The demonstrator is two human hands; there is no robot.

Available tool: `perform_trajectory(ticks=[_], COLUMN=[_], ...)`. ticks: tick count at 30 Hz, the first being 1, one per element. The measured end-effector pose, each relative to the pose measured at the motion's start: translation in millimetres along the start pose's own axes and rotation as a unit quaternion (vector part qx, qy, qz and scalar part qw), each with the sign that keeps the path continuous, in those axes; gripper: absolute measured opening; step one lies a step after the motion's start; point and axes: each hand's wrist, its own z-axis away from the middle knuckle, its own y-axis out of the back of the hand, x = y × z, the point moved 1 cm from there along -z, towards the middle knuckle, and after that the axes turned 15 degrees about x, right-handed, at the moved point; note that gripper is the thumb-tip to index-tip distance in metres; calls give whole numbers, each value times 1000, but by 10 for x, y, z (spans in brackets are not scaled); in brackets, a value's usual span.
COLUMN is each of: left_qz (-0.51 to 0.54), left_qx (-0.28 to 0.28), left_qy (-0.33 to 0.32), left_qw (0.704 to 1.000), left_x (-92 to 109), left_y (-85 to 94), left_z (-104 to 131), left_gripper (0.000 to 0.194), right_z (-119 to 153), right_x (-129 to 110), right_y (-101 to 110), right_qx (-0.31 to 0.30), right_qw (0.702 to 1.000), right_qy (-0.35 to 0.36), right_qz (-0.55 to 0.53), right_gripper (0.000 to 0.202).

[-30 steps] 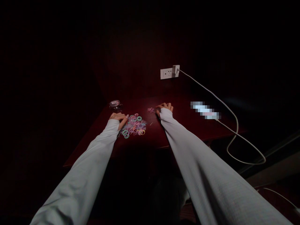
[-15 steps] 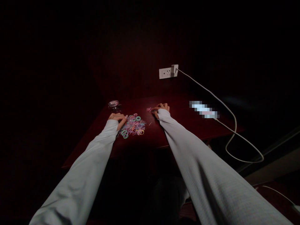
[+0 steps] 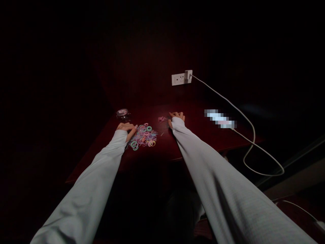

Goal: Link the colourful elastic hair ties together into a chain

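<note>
A heap of small, colourful elastic hair ties lies on the dark red table. At its left edge is my left hand, thumb and forefinger brought together beside the ties; whatever may be between the tips is too small to make out. To the right sits a smaller pinkish cluster of hair ties. Just right of that cluster, my right hand has its thumb and forefinger apart, with nothing seen between them. A clear round jar with a pinkish top stands behind my left hand.
On the right of the table lies a lit, blurred-out device. Its white cable loops past the table's right edge and up to a charger in the wall socket.
My right thumb and forefinger have parted and drawn slightly back from the small pinkish cluster, which now shows more fully. My left hand has hardly moved.
</note>
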Motion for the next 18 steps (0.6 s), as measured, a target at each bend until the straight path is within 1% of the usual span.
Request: perform_trajectory(ticks=[3,7,10,12,14,18], left_qz=[-3,-6,-5,-3,-2,-6], left_qx=[1,-2,-1,-1,-2,-10], left_qy=[0,-6,-6,-5,-4,-6], left_qw=[1000,1000,1000,1000,1000,1000], left_x=[1,-2,14,28,38,30], left_y=[-1,0,7,14,20,22], left_z=[-4,-6,-1,0,0,-2], left_gripper=[58,57,56,55,54,52], right_z=[-13,-4,17,32,43,51], right_x=[1,-58,-101,-110,-107,-92], right_y=[2,47,62,50,27,-5], right_qx=[-5,-21,-41,-54,-62,-60], right_qw=[1000,1000,998,995,993,993], right_qy=[-12,8,46,73,95,99], right_qz=[-4,-17,-29,-30,-27,-16], right_gripper=[56,37,28,28,33,47])
